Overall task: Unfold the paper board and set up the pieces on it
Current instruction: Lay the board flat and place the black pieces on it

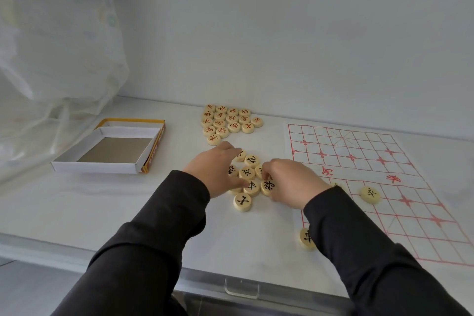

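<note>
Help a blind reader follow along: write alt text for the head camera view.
A person's left hand and right hand touch a cluster of black-marked pieces on a white table. The unfolded paper board lies to the right with a piece on it; red-marked pieces lie farther back, an open box at left.

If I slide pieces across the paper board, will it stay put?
Probably not. The paper board looks thin and creased, so it likely shifts or wrinkles. The black piece on it hardly anchors it; setting pieces down from above seems safer.
</note>
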Tool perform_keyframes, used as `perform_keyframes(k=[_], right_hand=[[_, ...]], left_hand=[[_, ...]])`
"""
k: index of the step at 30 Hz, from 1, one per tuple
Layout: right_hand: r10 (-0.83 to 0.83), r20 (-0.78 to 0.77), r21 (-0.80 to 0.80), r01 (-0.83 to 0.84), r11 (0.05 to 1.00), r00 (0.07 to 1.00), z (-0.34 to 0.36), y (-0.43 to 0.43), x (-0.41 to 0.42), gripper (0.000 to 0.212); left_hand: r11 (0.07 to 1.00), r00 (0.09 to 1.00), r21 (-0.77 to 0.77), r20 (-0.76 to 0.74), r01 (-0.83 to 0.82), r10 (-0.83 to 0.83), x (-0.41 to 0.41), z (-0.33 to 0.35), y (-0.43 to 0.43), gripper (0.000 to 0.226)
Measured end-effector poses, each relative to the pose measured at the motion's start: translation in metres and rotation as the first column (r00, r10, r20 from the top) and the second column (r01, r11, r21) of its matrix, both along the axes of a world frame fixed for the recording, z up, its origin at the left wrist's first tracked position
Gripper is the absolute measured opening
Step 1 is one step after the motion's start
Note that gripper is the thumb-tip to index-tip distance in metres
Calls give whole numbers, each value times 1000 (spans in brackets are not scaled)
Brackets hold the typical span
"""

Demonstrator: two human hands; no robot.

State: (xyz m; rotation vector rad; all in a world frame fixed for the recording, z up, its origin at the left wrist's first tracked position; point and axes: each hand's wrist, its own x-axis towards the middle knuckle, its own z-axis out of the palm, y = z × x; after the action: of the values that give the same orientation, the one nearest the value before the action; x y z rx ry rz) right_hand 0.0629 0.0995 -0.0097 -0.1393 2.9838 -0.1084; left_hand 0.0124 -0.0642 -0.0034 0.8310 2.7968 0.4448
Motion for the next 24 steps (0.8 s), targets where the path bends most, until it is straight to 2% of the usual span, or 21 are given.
perform_keyframes(k=[7,13,18,24], right_hand=[[1,8,-9,-1,1000,1000,1,0,6,21],[-56,-76,-91,49,995,996,10,10,20,23],[-151,-139,-135,133,982,979,17,30,43,20],[-341,-193,-290,279,916,920,28,68,75,22]], left_hand=[[999,999,-39,-43,5,-7,6,1,6,56],[997,997,-71,-56,43,-47,16,-2,14,50],[991,983,-68,-134,117,-125,27,-5,30,44],[966,936,21,-252,259,-246,51,-4,62,39]])
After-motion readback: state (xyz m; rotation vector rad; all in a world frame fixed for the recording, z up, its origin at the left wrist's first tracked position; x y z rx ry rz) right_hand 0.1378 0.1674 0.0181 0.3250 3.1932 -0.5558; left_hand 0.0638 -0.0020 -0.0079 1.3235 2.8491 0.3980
